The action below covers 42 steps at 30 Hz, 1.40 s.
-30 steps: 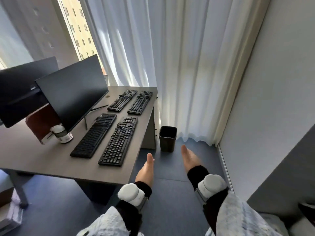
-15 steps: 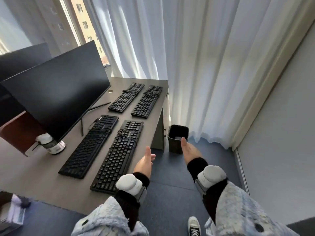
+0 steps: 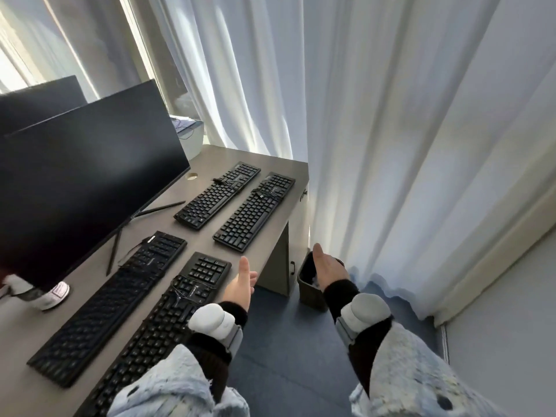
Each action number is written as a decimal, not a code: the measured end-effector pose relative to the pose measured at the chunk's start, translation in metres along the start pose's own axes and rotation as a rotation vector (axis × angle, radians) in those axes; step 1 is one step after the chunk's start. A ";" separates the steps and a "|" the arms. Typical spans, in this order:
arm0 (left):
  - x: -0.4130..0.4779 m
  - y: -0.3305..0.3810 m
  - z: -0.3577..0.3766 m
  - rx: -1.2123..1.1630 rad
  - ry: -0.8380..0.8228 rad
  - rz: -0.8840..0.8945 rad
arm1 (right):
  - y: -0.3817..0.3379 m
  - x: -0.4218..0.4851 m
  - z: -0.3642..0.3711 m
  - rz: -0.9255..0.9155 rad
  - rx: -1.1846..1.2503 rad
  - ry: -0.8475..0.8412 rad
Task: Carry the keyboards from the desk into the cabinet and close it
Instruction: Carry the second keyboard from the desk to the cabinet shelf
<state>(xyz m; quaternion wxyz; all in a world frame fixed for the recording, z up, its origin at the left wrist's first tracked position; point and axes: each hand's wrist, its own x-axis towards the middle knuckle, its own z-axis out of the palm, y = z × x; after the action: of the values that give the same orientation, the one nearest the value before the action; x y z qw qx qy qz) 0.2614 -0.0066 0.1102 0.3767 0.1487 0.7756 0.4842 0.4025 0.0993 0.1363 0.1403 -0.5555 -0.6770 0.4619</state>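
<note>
Several black keyboards lie in two rows on the grey desk (image 3: 264,164). The nearest keyboard (image 3: 162,326) runs along the desk's right edge, with another keyboard (image 3: 111,305) to its left. Two far keyboards (image 3: 218,195) (image 3: 255,212) lie side by side near the curtain, each with its cable bundled on top. My left hand (image 3: 240,285) hovers open, palm inward, just over the near keyboard's right end. My right hand (image 3: 328,270) is open above the floor beside the desk, in front of the bin. No cabinet interior shows.
Two dark monitors (image 3: 87,176) stand on the desk's left side. A small black waste bin (image 3: 308,284) sits on the blue carpet by the desk's end panel (image 3: 278,266). White curtains (image 3: 376,130) hang ahead; a pale wall (image 3: 511,326) closes the right side.
The view has moved forward and closer to the desk, so the keyboards loom larger. Both open hands have advanced with it; the left one now reaches the near keyboard's end.
</note>
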 end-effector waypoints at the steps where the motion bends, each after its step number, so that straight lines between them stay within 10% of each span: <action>1: 0.013 0.006 0.003 0.017 0.014 -0.001 | -0.002 0.017 -0.001 -0.003 0.001 -0.004; 15: 0.232 0.075 0.007 -0.118 0.189 -0.128 | -0.099 0.253 0.014 -0.104 -0.160 -0.117; 42: 0.384 0.090 0.008 0.059 0.539 -0.644 | -0.182 0.544 0.126 -0.064 -0.374 -0.471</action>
<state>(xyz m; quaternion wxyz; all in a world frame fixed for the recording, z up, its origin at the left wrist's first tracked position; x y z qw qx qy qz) -0.0024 0.2711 0.0171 0.2881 -0.2227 0.8668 0.3409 0.0136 0.5279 0.0357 -0.1107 -0.4274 -0.7815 0.4409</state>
